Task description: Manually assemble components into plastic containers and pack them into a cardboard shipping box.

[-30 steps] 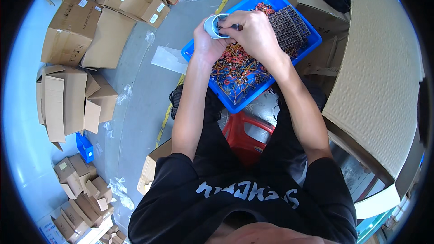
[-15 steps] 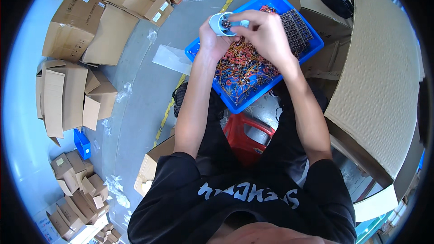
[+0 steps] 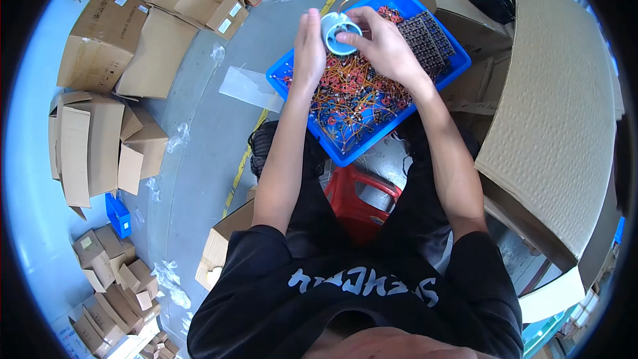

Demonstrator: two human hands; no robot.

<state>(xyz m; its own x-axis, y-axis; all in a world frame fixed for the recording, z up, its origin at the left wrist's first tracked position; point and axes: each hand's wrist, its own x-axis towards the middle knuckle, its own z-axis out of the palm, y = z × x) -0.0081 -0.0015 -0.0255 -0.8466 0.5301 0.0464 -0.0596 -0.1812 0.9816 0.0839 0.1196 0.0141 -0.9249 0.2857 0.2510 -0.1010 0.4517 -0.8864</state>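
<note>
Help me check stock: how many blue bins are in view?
2: a large bin, upper middle, holding wired parts; a small bin, left, by cardboard boxes. Others may be hidden; a blue patch far right is unclear.

A short, round, pale blue cup (image 3: pixel 329 35) is held between the two hands, its open mouth tilted up toward the wearer. The left hand (image 3: pixel 310 53), fingers straight, lies along its left side; the right hand (image 3: pixel 391 50) pinches its right side, thumb across the opening. The contents are unclear. A thin orange-tinged wire (image 3: pixel 343 4) sticks up beyond the far rim, between the hands.
</note>
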